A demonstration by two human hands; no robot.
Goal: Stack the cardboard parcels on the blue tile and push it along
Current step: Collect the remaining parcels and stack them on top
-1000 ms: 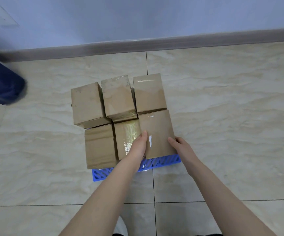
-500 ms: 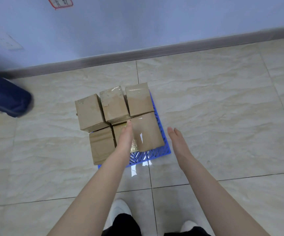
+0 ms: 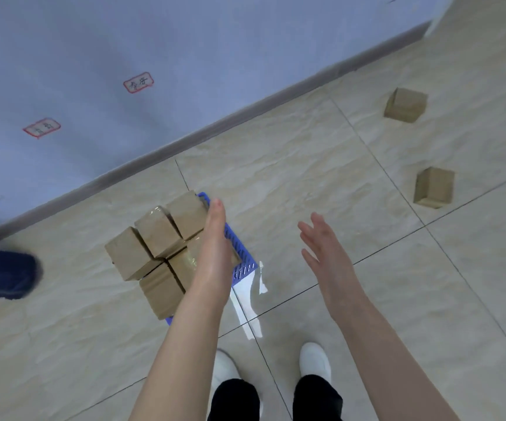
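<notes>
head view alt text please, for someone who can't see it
Cardboard parcels sit packed on a blue tile on the floor, the person's open left hand over them and open right hand beside. A far parcel and a nearer parcel lie loose at right.

my left hand is flat over the stacked parcels on the blue tile, my right hand beside it, fingers spread, holding nothing. off right, a far parcel and a nearer parcel sit loose.

Floor w/ blue tile, near parcel, far parcel.
</notes>
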